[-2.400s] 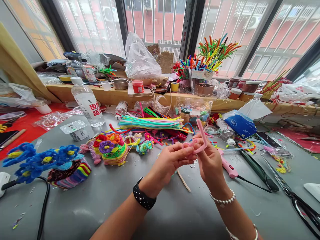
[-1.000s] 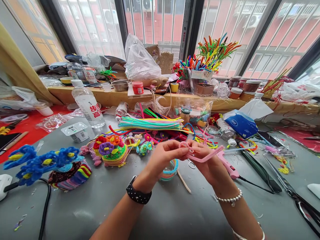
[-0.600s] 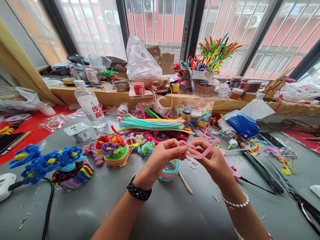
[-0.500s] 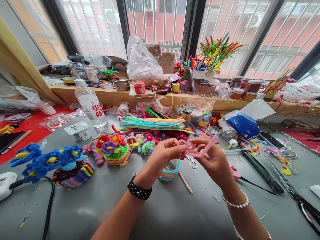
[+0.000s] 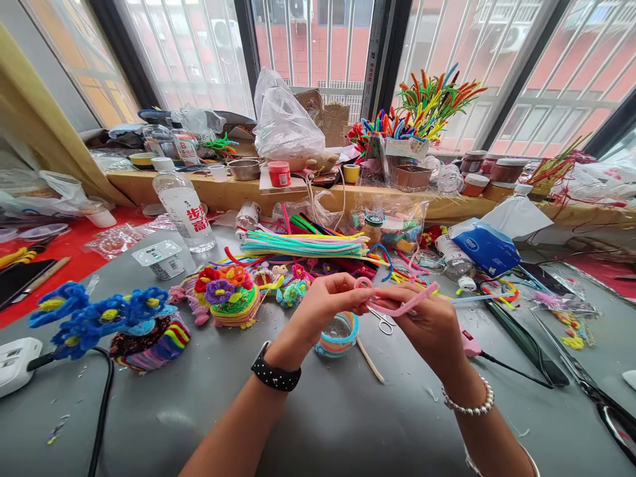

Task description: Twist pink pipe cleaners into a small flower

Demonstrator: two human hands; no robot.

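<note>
A pink pipe cleaner (image 5: 405, 305) is held between both hands above the grey table (image 5: 209, 404). My left hand (image 5: 322, 308), with a black watch on the wrist, pinches the small loop at the stem's left end. My right hand (image 5: 430, 328), with a pearl bracelet, grips the stem further along; its free end points up to the right. Under the hands lie a striped ring-shaped cup (image 5: 339, 334), small scissors (image 5: 382, 321) and a wooden stick (image 5: 370, 361).
A bundle of pastel pipe cleaners (image 5: 303, 245) lies behind the hands. Finished flower pieces (image 5: 226, 295) and blue flowers (image 5: 94, 318) sit left. A pink glue gun (image 5: 467, 343), large scissors (image 5: 591, 391), a tissue pack (image 5: 484, 246) and a water bottle (image 5: 183, 205) surround the work spot.
The pipe cleaner's free end, upright 2.4 s ago, has been bent down and now points right. Both hands stay pinched on it, shifting only slightly.
</note>
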